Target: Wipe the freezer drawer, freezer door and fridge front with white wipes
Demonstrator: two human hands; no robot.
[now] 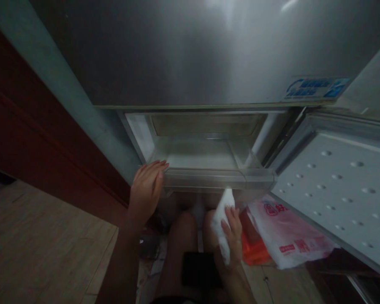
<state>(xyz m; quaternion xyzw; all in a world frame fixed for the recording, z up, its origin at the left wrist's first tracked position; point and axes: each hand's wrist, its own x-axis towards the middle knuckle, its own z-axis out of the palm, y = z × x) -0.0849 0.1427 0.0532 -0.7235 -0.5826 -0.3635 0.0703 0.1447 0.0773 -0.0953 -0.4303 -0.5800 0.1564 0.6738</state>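
hands (145,190): ungloved | visible forearms (122,261): uncovered | knees (184,230): bare, rounded

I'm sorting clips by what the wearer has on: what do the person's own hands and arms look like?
The left hand and right hand are both bare, without gloves, and no sleeves cover the visible forearms. A faint pale line near the right wrist may be a thin band; blur leaves it unclear. No cables show.

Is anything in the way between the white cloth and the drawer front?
Nothing visible does. The right hand holds the white cloth up by the drawer front; the left hand is aside, at its left end.
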